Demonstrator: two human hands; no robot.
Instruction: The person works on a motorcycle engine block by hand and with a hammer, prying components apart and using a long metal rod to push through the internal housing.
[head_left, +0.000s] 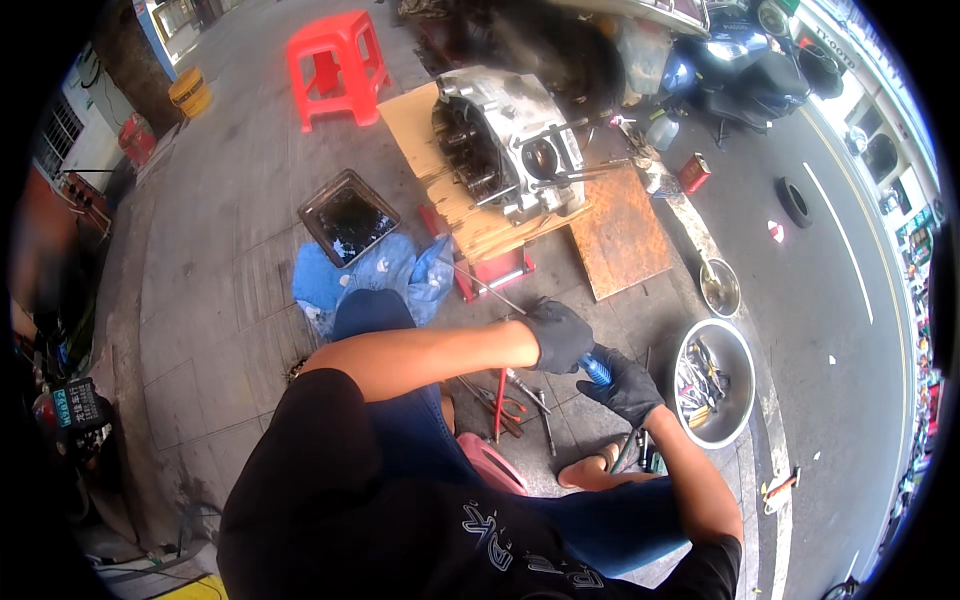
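My left hand [560, 336], in a black glove, is closed around a thin metal rod [488, 288] that points toward the far left. Just right of it and slightly nearer, my gloved right hand [624, 388] grips a blue ridged tool handle [597, 369]. A dark hose [627, 450] hangs below that hand. My two hands are close together, and the far ends of what they hold are partly hidden by the gloves. Beyond them, a metal engine case [545, 105] with long studs sits on a wooden board [410, 125].
A steel bowl of tools [740, 425] stands to the right, near a small pot [719, 300]. Pliers and ratchets [545, 420] lie below my hands. An oily tray [318, 215], blue plastic bag [420, 270], red stool [345, 50] and rusty board [625, 235] lie farther out.
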